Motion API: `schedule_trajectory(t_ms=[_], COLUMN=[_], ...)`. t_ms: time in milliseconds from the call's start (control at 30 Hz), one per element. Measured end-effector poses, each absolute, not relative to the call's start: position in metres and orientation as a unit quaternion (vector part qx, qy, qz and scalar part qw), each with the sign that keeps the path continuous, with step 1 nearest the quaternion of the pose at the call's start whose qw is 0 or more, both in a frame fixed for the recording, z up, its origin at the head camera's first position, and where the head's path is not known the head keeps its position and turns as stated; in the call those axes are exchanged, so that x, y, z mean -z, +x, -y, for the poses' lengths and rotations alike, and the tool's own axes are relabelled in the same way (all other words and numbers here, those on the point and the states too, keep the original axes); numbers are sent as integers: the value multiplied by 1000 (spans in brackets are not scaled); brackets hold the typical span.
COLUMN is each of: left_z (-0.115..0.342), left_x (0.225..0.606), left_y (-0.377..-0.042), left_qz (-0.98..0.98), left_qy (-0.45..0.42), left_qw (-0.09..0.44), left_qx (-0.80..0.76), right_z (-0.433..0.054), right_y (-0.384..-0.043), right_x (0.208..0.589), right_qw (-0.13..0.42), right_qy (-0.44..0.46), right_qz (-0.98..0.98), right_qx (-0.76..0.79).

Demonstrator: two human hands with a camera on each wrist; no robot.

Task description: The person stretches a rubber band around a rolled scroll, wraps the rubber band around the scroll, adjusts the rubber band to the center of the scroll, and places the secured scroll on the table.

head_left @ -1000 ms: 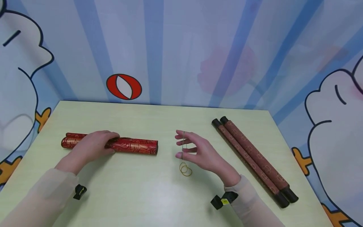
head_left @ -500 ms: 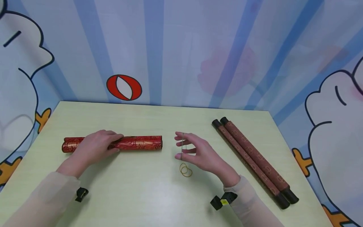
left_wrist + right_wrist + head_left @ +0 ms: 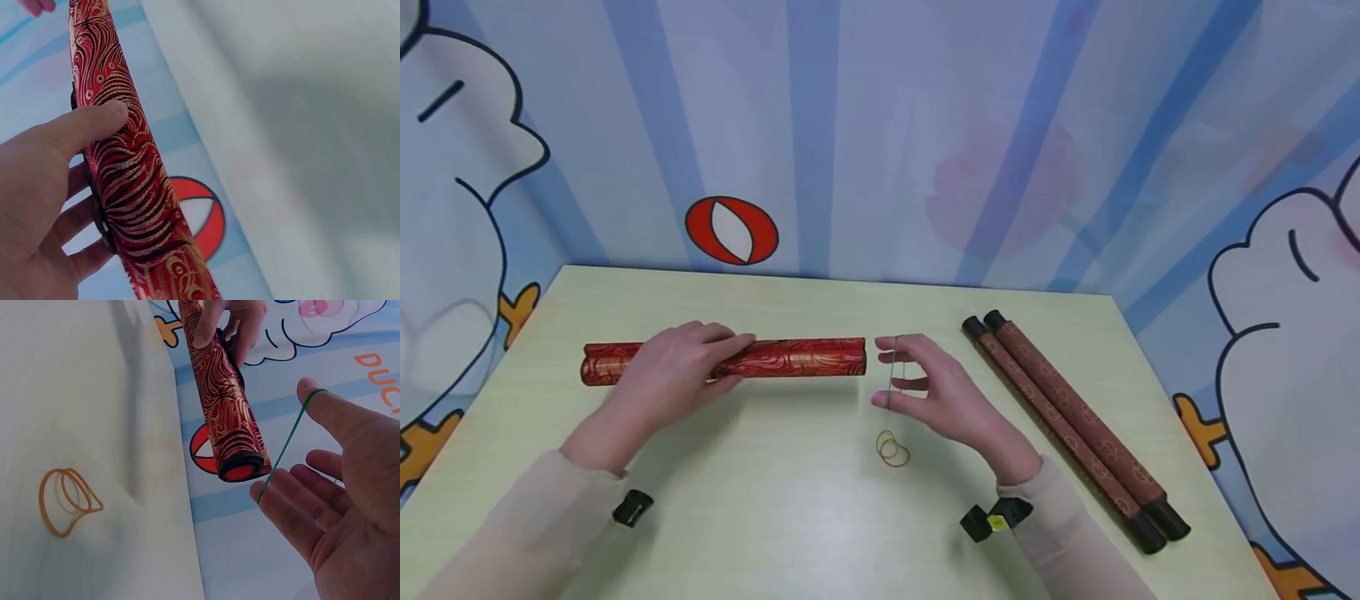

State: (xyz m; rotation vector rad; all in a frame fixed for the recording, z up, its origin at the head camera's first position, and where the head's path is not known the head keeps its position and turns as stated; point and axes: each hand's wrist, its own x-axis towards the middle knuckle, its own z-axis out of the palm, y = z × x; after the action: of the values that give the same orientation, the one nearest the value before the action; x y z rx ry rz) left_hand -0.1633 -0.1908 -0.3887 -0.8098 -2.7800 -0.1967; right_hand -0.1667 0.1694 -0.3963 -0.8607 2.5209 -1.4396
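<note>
My left hand (image 3: 673, 367) grips a red and gold patterned roll (image 3: 801, 360), thumb on the near side and fingers behind it. The roll is held level above the table, its shadow below it. In the right wrist view its end shows a black rim around a red inside. My right hand (image 3: 943, 387) is just past the roll's right end, fingers and thumb spread apart. A thin green rubber band (image 3: 284, 450) stretches between the right thumb and a fingertip. Yellow-orange rubber bands (image 3: 42, 501) lie on the table below the right hand.
Two brown patterned rolls with black ends lie side by side at the right, a front roll (image 3: 1052, 421) and a back roll (image 3: 1078, 406). A blue striped backdrop (image 3: 865, 125) with cartoon prints stands behind the pale table (image 3: 775, 517).
My left hand has raised the red roll and moved it right, levelling it and bringing its end close to the right hand. My right hand has shifted slightly up, with the band still stretched.
</note>
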Motion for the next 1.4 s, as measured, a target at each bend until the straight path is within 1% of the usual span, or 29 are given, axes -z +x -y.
schedule_trajectory(t_ms=[300, 500, 867, 1200, 1400], left_z=[171, 163, 156, 155, 152], left_x=[376, 372, 369, 376, 380], left_y=[-155, -150, -144, -144, -145], left_qz=[918, 900, 886, 875, 875], left_qy=[-328, -350, -364, -372, -375], left_qw=[209, 244, 264, 282, 281], left_qx=[78, 86, 113, 126, 123], right_z=[-175, -176, -178, -178, -175], right_y=[-171, -172, -170, -171, -170], right_x=[389, 385, 387, 387, 384], right_qw=[26, 23, 23, 45, 35], right_qy=[-274, -278, -282, -269, -279], right_qz=[-849, -857, -851, -839, -843], right_qx=[451, 433, 443, 471, 459])
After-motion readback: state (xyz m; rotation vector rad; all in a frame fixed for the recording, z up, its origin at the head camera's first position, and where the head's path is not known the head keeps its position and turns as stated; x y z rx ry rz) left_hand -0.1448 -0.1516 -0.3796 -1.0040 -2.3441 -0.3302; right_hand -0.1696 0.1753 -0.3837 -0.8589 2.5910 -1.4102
